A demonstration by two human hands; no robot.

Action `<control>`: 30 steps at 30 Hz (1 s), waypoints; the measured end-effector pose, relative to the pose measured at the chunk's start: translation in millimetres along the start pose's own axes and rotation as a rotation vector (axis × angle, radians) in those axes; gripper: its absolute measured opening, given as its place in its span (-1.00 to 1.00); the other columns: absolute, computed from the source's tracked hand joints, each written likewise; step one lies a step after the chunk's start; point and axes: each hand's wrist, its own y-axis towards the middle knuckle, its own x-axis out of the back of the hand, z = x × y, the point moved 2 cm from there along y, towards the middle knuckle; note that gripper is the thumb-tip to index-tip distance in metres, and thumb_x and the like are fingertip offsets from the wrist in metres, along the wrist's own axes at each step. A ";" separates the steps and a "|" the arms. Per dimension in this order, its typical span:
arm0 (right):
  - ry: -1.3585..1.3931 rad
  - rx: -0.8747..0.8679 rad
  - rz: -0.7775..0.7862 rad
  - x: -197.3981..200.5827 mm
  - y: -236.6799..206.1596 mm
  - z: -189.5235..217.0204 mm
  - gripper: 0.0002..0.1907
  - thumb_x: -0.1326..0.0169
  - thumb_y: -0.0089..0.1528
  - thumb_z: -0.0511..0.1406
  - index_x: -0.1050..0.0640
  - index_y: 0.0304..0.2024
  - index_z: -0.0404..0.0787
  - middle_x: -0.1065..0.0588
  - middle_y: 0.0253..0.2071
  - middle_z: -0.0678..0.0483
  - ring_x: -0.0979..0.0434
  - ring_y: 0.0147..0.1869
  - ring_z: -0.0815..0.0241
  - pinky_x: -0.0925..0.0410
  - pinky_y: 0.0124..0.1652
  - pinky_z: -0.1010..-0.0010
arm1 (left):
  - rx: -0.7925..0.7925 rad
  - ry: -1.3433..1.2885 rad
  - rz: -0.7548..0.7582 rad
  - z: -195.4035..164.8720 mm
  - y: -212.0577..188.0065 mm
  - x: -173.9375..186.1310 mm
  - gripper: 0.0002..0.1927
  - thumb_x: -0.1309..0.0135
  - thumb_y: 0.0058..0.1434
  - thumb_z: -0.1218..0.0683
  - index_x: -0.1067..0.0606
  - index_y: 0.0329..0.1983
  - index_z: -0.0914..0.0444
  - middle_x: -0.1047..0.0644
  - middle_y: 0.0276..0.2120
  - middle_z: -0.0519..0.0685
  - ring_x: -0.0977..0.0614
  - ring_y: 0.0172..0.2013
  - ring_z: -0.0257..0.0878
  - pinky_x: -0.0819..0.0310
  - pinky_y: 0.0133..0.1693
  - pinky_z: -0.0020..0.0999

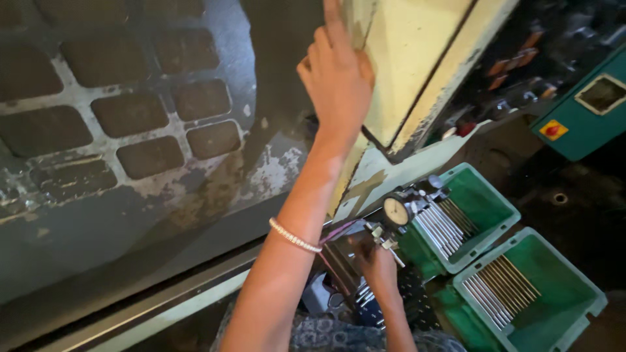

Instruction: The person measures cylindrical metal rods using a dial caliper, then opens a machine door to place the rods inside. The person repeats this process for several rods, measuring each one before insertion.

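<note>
Left hand [338, 78] at 12 o'clock, fingers extended flat on the cream machine door [407, 58]. Right hand [377, 264] at 5 o'clock by the dial gauge [396, 211]; finger state can't tell. Green bins [486, 202] of metal rods [443, 225] at 4 o'clock.

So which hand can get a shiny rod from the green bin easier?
Probably the right hand: it sits low beside the dial gauge, next to the nearer green bin of rods. The left hand is up on the cream panel.

rods [443, 228] in bin [497, 195], gauge [396, 211] left
</note>
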 end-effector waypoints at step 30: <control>-0.020 0.147 -0.100 31.6 -211.9 257.8 -0.70 -0.23 0.16 -0.27 -0.63 -0.06 -0.18 -0.62 -0.25 -0.01 -0.53 -0.14 -0.04 -0.38 -0.14 0.21 | -0.028 -0.060 0.014 -39.3 138.5 305.0 -0.01 -0.08 0.12 0.27 0.06 0.60 0.18 -0.45 -0.34 0.05 -0.56 -0.43 0.01 -0.41 -0.36 -0.05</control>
